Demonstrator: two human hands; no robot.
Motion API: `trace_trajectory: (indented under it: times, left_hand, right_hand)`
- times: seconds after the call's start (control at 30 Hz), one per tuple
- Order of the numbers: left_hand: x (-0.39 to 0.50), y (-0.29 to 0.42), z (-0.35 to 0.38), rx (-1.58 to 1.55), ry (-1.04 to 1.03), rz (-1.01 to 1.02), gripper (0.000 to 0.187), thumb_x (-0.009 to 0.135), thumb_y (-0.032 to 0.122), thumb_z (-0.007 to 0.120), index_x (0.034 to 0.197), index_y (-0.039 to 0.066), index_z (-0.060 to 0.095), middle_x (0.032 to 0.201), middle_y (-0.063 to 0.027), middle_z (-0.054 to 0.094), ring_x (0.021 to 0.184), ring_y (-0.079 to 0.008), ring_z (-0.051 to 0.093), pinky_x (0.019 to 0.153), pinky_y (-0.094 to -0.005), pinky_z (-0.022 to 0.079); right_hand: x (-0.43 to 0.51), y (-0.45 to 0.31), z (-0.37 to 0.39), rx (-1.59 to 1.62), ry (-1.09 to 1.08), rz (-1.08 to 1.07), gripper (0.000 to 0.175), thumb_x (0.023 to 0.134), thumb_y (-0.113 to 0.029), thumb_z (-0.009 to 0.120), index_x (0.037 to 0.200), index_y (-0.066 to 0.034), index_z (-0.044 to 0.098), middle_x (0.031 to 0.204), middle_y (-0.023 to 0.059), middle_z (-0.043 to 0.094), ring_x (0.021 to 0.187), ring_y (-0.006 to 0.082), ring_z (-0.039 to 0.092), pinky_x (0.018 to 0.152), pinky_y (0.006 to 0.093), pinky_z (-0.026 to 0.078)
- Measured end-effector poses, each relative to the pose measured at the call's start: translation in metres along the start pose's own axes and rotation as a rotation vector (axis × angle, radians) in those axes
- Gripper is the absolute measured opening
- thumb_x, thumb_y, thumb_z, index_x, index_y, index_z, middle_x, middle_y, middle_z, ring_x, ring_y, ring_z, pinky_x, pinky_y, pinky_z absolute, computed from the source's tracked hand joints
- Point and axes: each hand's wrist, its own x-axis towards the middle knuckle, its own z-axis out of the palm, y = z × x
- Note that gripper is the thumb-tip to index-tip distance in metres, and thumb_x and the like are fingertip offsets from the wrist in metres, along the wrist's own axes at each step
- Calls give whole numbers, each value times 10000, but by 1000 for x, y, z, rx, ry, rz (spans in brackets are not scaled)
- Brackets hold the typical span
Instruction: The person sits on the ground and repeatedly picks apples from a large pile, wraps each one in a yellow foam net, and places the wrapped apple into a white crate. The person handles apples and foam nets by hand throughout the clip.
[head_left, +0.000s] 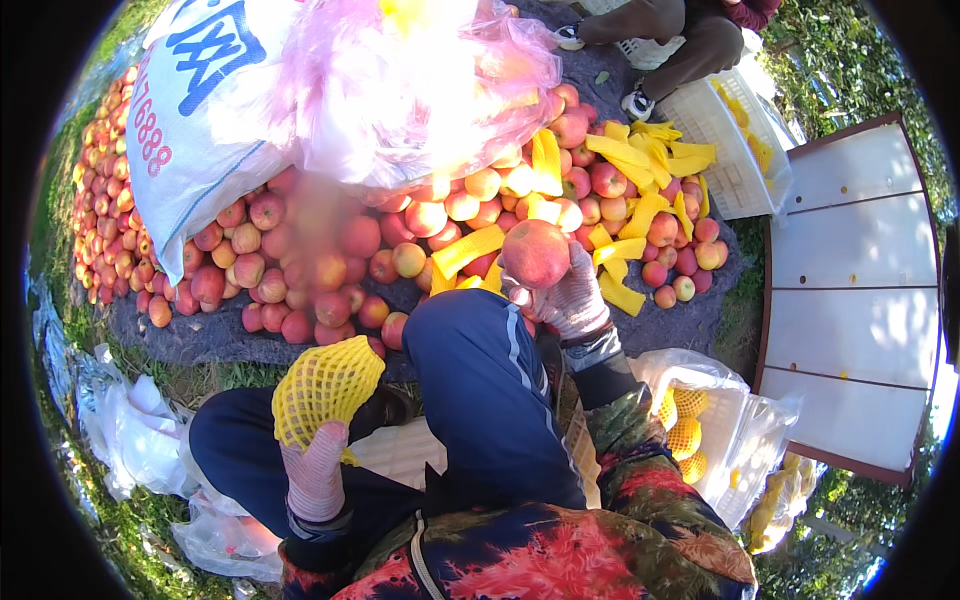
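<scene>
A yellow foam fruit net (324, 386) is spread open over the fingers of my left hand (316, 469), which wears a striped knit glove. In my right hand (566, 300), gloved the same way, a red apple (535, 253) is held up above my raised knee. The two hands are well apart. Many loose apples (270, 289) lie heaped on a dark cloth (202, 337) in front of me. Flat yellow foam nets (630, 161) are scattered over the apples at the right.
A white woven sack (202, 157) and pink plastic film (420, 112) lie on the heap. Netted apples fill part of a lined crate (739, 442) at my right. Another crate (716, 150) stands near a seated person's legs (675, 45). White panels (847, 292) are at the far right.
</scene>
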Motion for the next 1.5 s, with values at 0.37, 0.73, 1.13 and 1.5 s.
trace_trajectory:
  times: [0.37, 0.73, 1.13, 1.5]
  left_hand:
    - [-29, 5, -3, -288, -173, 6, 668, 820, 98, 727, 1406, 18, 416, 1255, -88, 595, 1124, -171, 597, 917, -309, 508]
    - [-74, 11, -99, -731, -219, -29, 849, 826, 578, 690, 1375, -22, 444, 1339, -171, 547, 1220, -306, 562, 1057, -440, 457]
    - [-190, -42, -270, -891, 398, 345, 717, 862, 444, 708, 1386, 31, 445, 1340, -142, 540, 1232, -270, 546, 1093, -419, 420]
    - [-328, -173, -475, -1014, 1129, 420, 621, 885, 504, 619, 1307, 64, 501, 1226, -157, 601, 1101, -332, 617, 907, -482, 545]
  right_hand:
    - [-49, 102, 200, -843, -367, -110, 934, 701, -372, 834, 1437, -16, 383, 1414, 163, 447, 1321, 294, 454, 1106, 427, 356]
    - [-51, 199, 255, -1210, -687, -397, 589, 805, -63, 731, 1342, -27, 492, 1344, 167, 530, 1229, 258, 533, 1050, 381, 405]
    - [2, 220, 192, -1394, -265, -196, 235, 959, -70, 499, 1160, 10, 592, 1037, 89, 647, 840, 147, 619, 790, 268, 519]
    - [18, 247, 180, -1546, -259, 7, 266, 941, -125, 548, 1178, -11, 590, 999, 79, 660, 806, 156, 626, 735, 256, 520]
